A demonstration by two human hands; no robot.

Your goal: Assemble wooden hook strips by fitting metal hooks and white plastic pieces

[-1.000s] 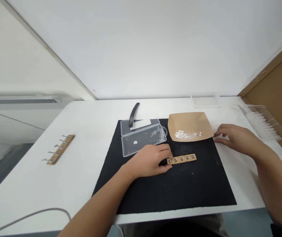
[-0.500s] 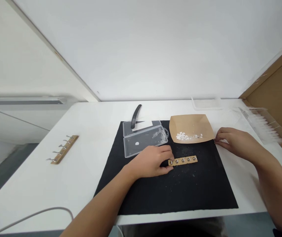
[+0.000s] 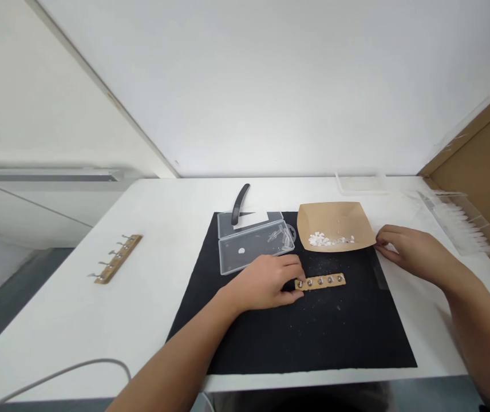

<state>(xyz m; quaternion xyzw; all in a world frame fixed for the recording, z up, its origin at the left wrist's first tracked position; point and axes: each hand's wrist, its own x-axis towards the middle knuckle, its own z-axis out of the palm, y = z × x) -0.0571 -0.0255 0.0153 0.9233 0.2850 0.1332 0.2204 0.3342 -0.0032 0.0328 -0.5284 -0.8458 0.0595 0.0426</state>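
My left hand (image 3: 271, 280) pinches the left end of a short tan strip (image 3: 325, 281) that carries a row of several round metal studs. The strip lies flat on a black mat (image 3: 309, 337). My right hand (image 3: 408, 246) is closed, its fingertips pressed together at the right corner of a brown paper tray (image 3: 335, 214). Whether anything sits between those fingertips is hidden. White bits (image 3: 320, 239) lie along the near side of the tray. Behind my left hand, an open clear plastic case (image 3: 251, 252) holds small clear pieces and one white oval.
A black curved nail file (image 3: 240, 204) rests across the case lid. Far left, a wooden strip (image 3: 120, 257) bears upright metal stems. At right stands a clear box of nail tips (image 3: 463, 223); a clear tray (image 3: 362, 183) sits by the wall. A cable (image 3: 77, 364) crosses the front left.
The whole view has shifted slightly, so everything appears a little further right. Both hands keep the same places relative to the strip and the tray.
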